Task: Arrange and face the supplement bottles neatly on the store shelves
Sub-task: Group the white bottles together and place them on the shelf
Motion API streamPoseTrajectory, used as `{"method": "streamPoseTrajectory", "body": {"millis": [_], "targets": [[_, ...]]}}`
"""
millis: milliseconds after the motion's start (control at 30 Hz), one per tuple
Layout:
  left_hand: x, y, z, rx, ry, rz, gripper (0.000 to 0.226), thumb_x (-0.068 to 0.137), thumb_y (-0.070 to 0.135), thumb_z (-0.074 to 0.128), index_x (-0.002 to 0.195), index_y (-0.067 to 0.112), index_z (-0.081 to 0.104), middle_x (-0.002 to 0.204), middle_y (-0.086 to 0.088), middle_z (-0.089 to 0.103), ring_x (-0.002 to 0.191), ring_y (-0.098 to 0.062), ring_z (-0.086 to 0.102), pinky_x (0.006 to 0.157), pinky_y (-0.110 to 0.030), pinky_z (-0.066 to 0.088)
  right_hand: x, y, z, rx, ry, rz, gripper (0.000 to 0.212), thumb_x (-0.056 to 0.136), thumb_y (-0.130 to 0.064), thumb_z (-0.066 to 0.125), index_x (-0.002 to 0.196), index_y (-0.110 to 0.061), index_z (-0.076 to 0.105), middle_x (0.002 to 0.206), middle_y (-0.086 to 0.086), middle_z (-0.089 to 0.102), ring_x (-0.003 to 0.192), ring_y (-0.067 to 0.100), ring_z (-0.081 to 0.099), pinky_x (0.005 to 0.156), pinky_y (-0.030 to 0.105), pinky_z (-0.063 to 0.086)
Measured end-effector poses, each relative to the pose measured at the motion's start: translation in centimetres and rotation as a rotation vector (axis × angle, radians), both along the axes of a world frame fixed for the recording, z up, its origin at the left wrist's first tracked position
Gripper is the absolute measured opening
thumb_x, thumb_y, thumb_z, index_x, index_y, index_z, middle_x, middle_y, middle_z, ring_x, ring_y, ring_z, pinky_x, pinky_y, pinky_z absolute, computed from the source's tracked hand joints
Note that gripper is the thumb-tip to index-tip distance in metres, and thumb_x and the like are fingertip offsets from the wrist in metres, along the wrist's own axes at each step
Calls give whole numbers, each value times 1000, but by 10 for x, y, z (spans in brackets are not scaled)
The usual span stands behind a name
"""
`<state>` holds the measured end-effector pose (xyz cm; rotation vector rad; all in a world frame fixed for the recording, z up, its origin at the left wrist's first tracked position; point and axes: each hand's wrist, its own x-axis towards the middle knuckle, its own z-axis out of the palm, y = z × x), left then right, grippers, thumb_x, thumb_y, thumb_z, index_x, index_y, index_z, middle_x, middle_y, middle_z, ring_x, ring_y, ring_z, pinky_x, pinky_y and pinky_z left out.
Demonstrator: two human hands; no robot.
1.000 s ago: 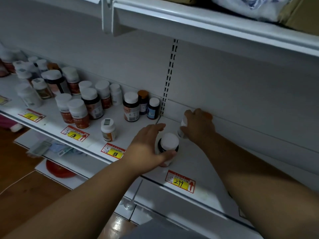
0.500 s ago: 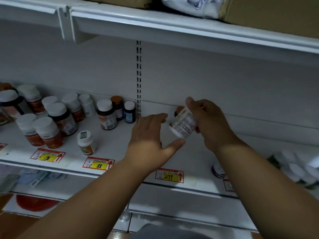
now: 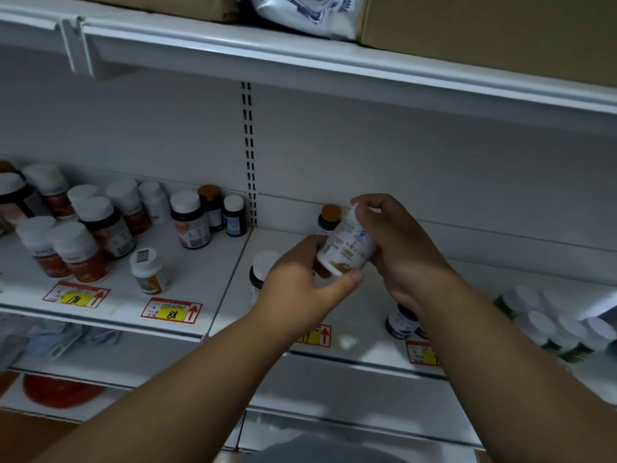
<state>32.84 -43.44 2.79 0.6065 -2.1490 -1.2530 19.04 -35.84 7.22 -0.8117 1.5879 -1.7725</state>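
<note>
A white labelled supplement bottle (image 3: 347,247) is tilted in the air above the shelf (image 3: 200,272), held between both hands. My right hand (image 3: 400,248) grips its cap end and side. My left hand (image 3: 300,285) holds its lower end with thumb and fingers. Behind it a dark bottle with an orange cap (image 3: 330,218) stands against the back wall. A dark bottle with a white cap (image 3: 262,269) stands just left of my left hand, partly hidden.
Several white-capped brown and orange bottles (image 3: 100,225) crowd the left shelf section. A small white bottle (image 3: 148,270) stands alone near the 88 price tag (image 3: 172,310). A dark blue bottle (image 3: 400,324) sits under my right forearm. Green white-capped bottles (image 3: 554,324) cluster at right.
My right hand has lifted the white bottle off the back of the shelf. My left hand has let go of the white-capped dark bottle and come up to hold the lifted one.
</note>
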Motion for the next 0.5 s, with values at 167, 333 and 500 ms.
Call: {"method": "streamPoseTrajectory", "body": {"millis": [167, 333, 500], "targets": [[1, 20, -4, -1, -61, 45, 47, 75, 59, 68, 111, 34, 53, 94, 16, 64, 87, 3, 59, 71, -19, 50, -2, 7, -9, 44, 194, -16, 28, 64, -56, 69, 85, -39, 65, 89, -16, 69, 85, 8, 69, 71, 31, 57], [23, 43, -14, 132, -56, 153, 49, 71, 62, 67, 110, 36, 55, 92, 24, 64, 83, 6, 59, 64, -9, 43, 9, 7, -20, 126, 280, 230, 29, 69, -57, 58, 94, -43, 64, 94, -20, 68, 86, 3, 67, 76, 35, 56], [77, 50, -26, 232, 1, 229, 54, 69, 55, 72, 116, 33, 56, 97, 10, 67, 83, 0, 62, 68, -13, 48, 55, -5, -29, 106, 293, 418, 23, 76, -38, 59, 98, -35, 63, 95, -6, 68, 85, 12, 68, 70, 34, 58]]}}
